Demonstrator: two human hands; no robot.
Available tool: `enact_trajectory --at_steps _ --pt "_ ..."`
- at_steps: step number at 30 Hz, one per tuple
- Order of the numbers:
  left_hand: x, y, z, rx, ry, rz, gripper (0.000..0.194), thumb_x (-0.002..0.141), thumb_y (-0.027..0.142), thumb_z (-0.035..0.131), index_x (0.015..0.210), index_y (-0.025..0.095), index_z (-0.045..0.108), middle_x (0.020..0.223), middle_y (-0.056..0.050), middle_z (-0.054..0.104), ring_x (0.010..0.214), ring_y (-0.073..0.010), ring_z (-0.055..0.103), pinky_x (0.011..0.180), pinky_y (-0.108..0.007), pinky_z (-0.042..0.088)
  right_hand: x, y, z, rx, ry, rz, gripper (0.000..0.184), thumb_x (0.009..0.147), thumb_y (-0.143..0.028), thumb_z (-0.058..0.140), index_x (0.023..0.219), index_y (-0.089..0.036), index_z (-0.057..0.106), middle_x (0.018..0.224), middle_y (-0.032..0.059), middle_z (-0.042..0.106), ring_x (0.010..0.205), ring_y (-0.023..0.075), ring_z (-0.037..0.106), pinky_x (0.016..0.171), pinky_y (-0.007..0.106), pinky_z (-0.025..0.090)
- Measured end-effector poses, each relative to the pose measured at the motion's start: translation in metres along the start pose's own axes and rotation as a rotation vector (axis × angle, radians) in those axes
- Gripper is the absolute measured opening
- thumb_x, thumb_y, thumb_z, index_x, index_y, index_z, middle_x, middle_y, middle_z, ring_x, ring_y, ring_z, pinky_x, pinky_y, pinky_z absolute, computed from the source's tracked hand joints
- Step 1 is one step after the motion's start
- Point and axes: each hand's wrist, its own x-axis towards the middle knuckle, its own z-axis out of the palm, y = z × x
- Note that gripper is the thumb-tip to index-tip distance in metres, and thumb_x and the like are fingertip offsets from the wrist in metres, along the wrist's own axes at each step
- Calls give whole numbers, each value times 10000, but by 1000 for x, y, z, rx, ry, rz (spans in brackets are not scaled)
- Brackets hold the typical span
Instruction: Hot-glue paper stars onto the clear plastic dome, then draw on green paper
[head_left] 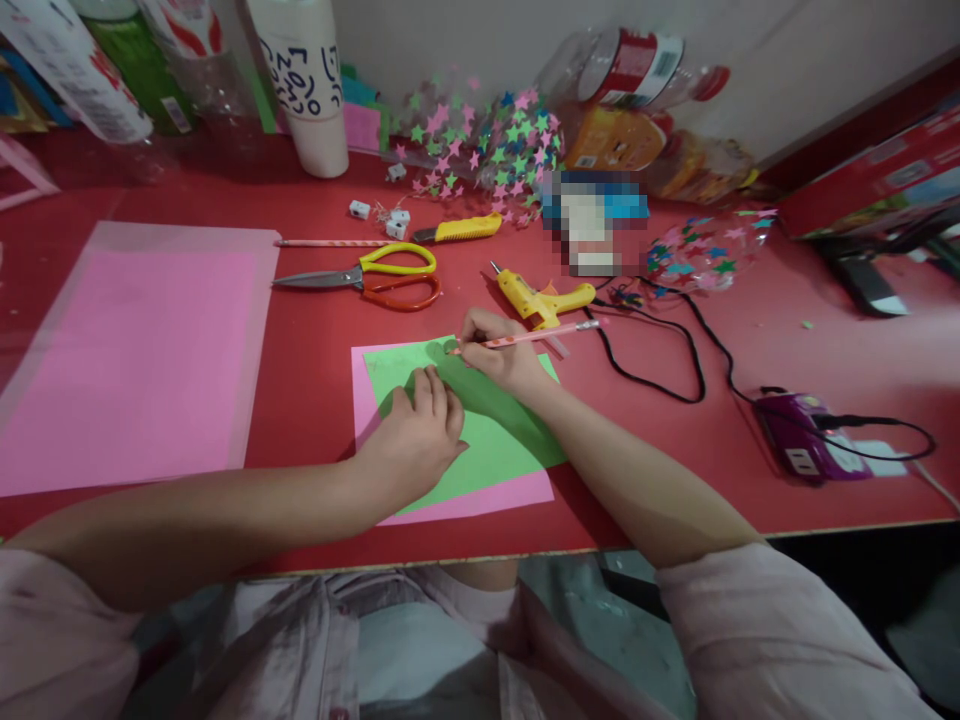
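A sheet of green paper (495, 440) lies over a pink sheet (480, 507) near the front edge of the red table. My right hand (495, 350) is closed around a pink pencil (536, 334), its tip down at the green paper's upper edge, beside a small round shape there. Resting on the green paper, my left hand (424, 430) presses it with bent fingers and holds nothing that I can see. Just beyond my right hand lies a yellow glue gun (540, 295). Scissors (367, 278) with yellow and red handles lie to the upper left.
Pink sheets in a clear sleeve (142, 360) cover the table's left. A yellow cutter (461, 230) and another pencil (337, 243) lie farther back. Bottles, a white tumbler (315, 100) and star-filled bags (517, 150) line the wall. Black cable runs to a purple power adapter (810, 435).
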Motion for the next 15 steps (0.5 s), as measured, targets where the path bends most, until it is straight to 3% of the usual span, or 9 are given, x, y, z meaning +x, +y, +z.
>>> enact_trajectory --at_steps 15 --pt "1 0 0 -27 -1 -9 530 974 371 374 1239 -60 532 1275 -366 546 1178 -442 564 772 -439 554 -3 0 2 -19 -13 15 114 713 -162 506 642 -207 429 590 -60 421 555 81 353 509 249 260"
